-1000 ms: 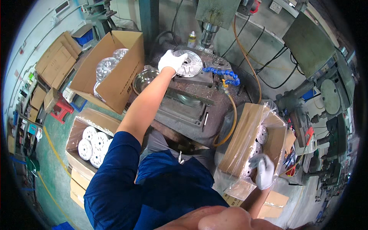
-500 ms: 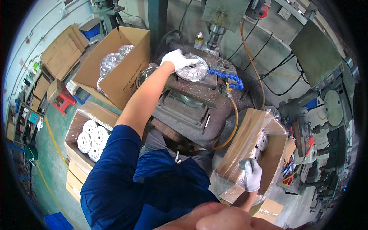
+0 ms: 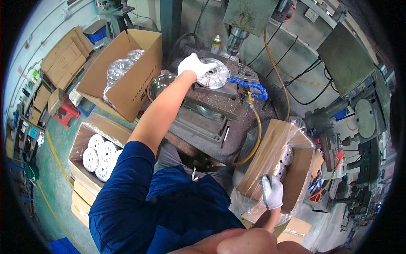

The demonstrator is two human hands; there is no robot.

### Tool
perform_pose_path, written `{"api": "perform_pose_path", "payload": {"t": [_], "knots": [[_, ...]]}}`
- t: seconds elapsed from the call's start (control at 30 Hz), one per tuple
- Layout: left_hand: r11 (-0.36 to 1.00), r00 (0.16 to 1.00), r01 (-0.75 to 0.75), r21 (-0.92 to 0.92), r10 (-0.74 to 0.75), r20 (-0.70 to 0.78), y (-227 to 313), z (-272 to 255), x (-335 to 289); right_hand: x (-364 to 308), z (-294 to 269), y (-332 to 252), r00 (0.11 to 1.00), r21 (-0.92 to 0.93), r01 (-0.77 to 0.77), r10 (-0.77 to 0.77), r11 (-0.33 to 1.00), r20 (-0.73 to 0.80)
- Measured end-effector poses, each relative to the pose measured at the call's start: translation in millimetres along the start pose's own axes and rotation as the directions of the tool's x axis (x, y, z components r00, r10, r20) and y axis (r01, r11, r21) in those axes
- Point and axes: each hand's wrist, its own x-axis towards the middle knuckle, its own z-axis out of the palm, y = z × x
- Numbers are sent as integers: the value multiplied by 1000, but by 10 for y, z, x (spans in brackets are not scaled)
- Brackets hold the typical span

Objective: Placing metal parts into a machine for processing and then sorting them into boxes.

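Note:
My left hand [image 3: 192, 67], in a white glove, is at the left edge of a shiny round metal wheel [image 3: 214, 76]. Its thumb lies over the wheel's face and the hand grips the rim. The wheel rests on a block on the machine table [image 3: 237, 109], beside a blue segmented coolant hose [image 3: 248, 83]. Low on the right, my gloved right hand [image 3: 273, 193] is over the near side of a plastic-lined carton [image 3: 302, 180]. Its fingers are curled, and what they hold, if anything, is hidden. Finished-looking wheels [image 3: 287, 155] lie in that carton.
A drill spindle [image 3: 237, 41] hangs above the table, with a spray can [image 3: 216, 44] behind. A metal bowl [image 3: 160, 86] sits left of the block. A tall carton [image 3: 131, 91] holds shiny wheels; a lower carton [image 3: 80, 163] holds pale ones. A yellowish hose [image 3: 256, 139] curves down the front.
My right hand has shifted slightly left and turned, uncovering more of a wheel in the right carton. The left hand stays at the wheel on the block. The whole view has shifted slightly.

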Motion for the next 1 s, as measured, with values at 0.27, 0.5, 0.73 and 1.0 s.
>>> {"api": "perform_pose_path", "payload": {"t": [0.27,0.5,0.73,1.0], "knots": [[992,957,-95,84,68,283,-3,-85,144,-55,-27,68,999,-55,47,-48,997,-14],[992,948,-111,64,87,306,-56,-86,245,-67,-31,53,1000,-65,14,-15,998,-20],[992,956,-103,77,77,282,-48,-42,256,-58,-57,33,999,-85,32,-34,996,-25],[992,995,-45,119,34,97,34,-99,124,-65,-58,-2,999,-101,30,-33,994,-26]]}}
